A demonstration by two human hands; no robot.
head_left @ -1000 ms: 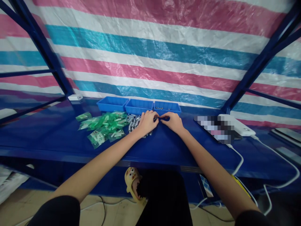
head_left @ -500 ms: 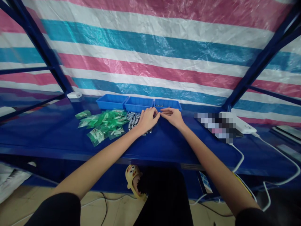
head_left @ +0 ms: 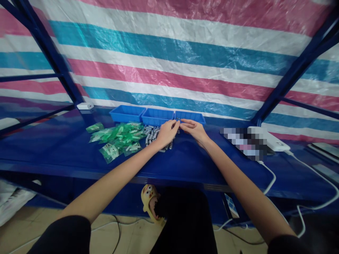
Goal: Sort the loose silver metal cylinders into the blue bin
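My left hand [head_left: 166, 133] and my right hand [head_left: 194, 129] meet fingertip to fingertip over the blue shelf [head_left: 185, 158], just in front of the right blue tray [head_left: 190, 116]. Both pinch a tiny part between them; it is too small to name. A heap of small grey metal cylinders [head_left: 152, 134] lies under and left of my left hand. Further left lies a pile of green plastic bags [head_left: 116, 139] with white pieces inside. The middle blue tray [head_left: 157, 116] and the left blue tray [head_left: 127, 113] stand in a row at the back.
A white power bank [head_left: 270, 139] with a white cable [head_left: 267, 176] lies on the right, beside a blurred flat object. A small white box [head_left: 85, 106] sits at the back left. Dark blue rack posts [head_left: 57, 63] frame both sides. A striped tarp hangs behind.
Both hands have moved slightly away from me, toward the right tray, staying together at the fingertips. The view has shifted a little.
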